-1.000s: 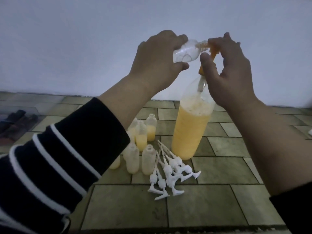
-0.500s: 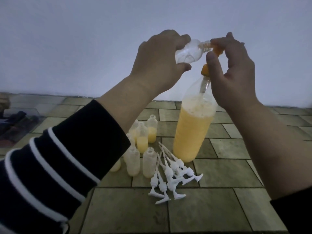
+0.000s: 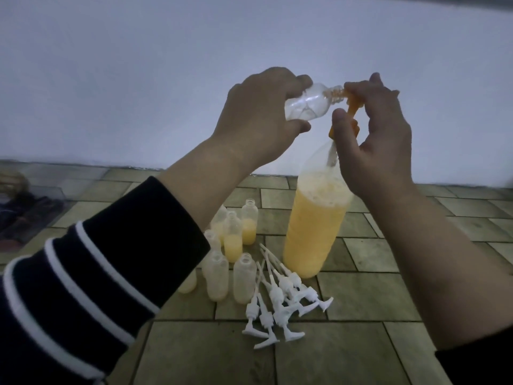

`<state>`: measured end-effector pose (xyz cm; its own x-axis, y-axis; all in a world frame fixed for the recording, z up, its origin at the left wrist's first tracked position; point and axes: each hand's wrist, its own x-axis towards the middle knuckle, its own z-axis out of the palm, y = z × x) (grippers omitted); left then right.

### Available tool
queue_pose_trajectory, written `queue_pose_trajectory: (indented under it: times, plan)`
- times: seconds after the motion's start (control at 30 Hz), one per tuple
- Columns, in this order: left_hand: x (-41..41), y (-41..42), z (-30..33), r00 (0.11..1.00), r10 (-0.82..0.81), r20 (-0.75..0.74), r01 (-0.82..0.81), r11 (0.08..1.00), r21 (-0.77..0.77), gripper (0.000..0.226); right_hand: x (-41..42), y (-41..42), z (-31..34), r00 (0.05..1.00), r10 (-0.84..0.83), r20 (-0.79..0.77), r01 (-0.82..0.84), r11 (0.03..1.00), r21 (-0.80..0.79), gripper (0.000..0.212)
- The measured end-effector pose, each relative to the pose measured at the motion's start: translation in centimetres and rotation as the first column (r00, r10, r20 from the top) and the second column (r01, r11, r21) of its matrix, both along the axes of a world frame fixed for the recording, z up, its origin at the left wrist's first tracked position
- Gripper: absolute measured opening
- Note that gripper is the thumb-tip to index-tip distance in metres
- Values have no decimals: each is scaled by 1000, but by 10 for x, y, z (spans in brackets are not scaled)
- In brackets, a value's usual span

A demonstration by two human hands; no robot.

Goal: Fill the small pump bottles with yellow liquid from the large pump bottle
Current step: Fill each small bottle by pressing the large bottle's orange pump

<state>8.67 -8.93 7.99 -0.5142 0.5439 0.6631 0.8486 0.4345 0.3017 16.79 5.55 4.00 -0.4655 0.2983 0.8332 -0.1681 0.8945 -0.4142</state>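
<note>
Two hands are working above the tiled counter [image 3: 361, 295]. The left hand [image 3: 258, 118] is gripping a clear small bottle [image 3: 116, 105], tilted with its neck at the orange pump [image 3: 351, 107] of the large bottle [image 3: 313, 232]. The right hand [image 3: 374, 129] is pinching that pump. More small bottles [image 3: 236, 245] and white pumps [image 3: 280, 298] are sitting beside the large bottle.

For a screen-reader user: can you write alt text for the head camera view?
A person's left hand holds an empty small bottle sideways at the orange pump of a large bottle of yellow liquid, gripped by the right hand. More small bottles and white pump tops sit on the tiled floor.
</note>
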Motion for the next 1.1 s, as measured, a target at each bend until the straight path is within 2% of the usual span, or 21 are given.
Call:
queue_pose_trajectory:
  times: [0.1, 0.3, 0.53, 0.77, 0.97, 1.1]
  plan:
    - [-1, 3, -6, 1000, 3, 8, -3, 1000, -1, 51, -7, -5, -12, 999, -33, -43, 32, 999, -22, 38]
    - [-4, 2, -8, 999, 15, 40, -14, 1000, -24, 50, -6, 0, 2, 1000, 21, 13, -20, 999, -43, 35]
    - [-1, 4, -4, 1000, 8, 19, -9, 1000, 27, 50, -7, -6, -7, 997, -22, -78, 19, 999, -41, 36]
    - [-4, 2, -7, 998, 17, 66, -17, 1000, 7, 53, -7, -3, -1, 1000, 6, 4, -6, 999, -51, 37]
    - [-2, 3, -4, 998, -19, 52, 18, 999, 28, 53, -9, -2, -6, 996, -24, -81, 22, 999, -25, 37]
    - [-3, 4, -12, 997, -10, 70, 10, 1000, 10, 53, -11, -3, -11, 999, -24, -48, 22, 999, -40, 36]
